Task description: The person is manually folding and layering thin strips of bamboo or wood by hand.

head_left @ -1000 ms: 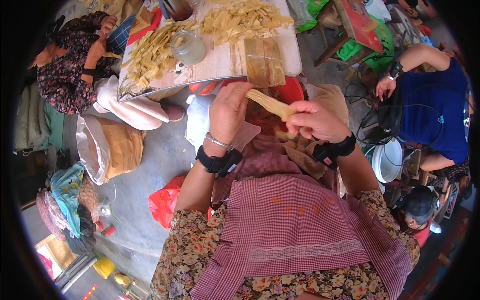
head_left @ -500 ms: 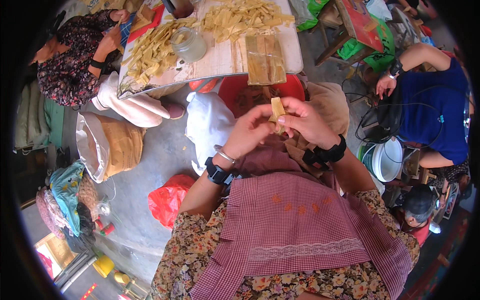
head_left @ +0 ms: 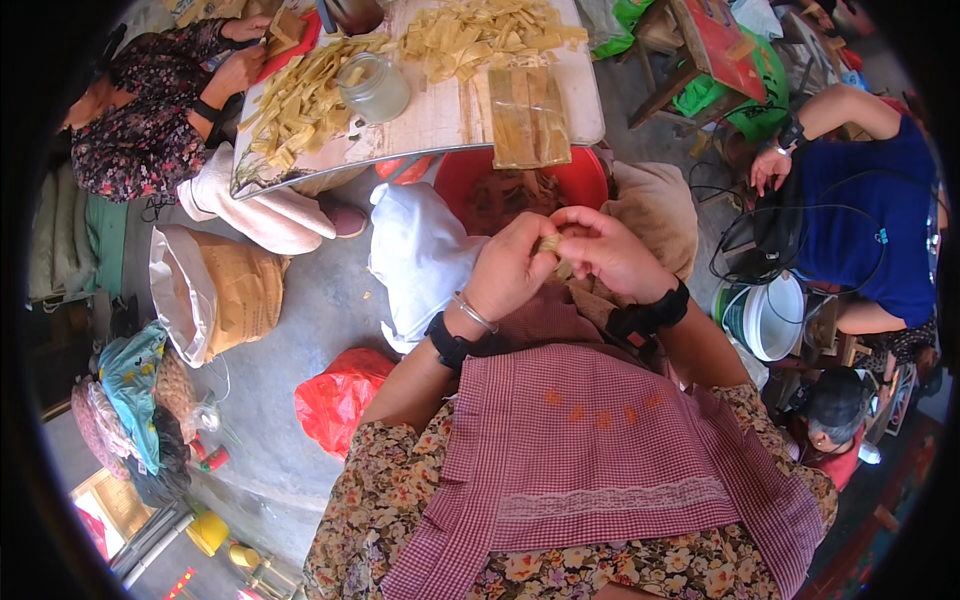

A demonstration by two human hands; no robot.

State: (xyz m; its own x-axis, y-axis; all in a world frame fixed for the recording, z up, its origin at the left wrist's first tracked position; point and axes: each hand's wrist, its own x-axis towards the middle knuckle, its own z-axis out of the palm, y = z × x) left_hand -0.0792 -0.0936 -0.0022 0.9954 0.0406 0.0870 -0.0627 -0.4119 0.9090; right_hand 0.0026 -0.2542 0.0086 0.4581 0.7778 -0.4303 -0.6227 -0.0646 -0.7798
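Observation:
Above my lap, my left hand (head_left: 508, 268) and my right hand (head_left: 617, 258) meet, fingertips pinched on a small pale-yellow strip (head_left: 550, 243). The strip looks folded or bunched, and the fingers hide most of it. Just beyond, a red basin (head_left: 590, 184) with brownish scraps inside stands partly under the table (head_left: 440, 115). Heaps of similar yellow strips (head_left: 480, 35) lie on the tabletop. At its near edge is a flat clear-wrapped pack (head_left: 528, 125) of yellow-brown pieces, overhanging slightly. A cloudy glass jar (head_left: 374, 92) stands to its left.
A white cloth (head_left: 410, 250), a red plastic bag (head_left: 340, 395) and an open brown paper sack (head_left: 240, 290) sit to my left. White buckets (head_left: 775, 318) stand right. One co-worker (head_left: 140, 130) sits far left; another in blue (head_left: 870, 220) sits right.
The strip, upright between my fingers before, is now lower and mostly covered by them. My left hand has closed in on it. The co-worker at far left has moved both hands at the table's edge.

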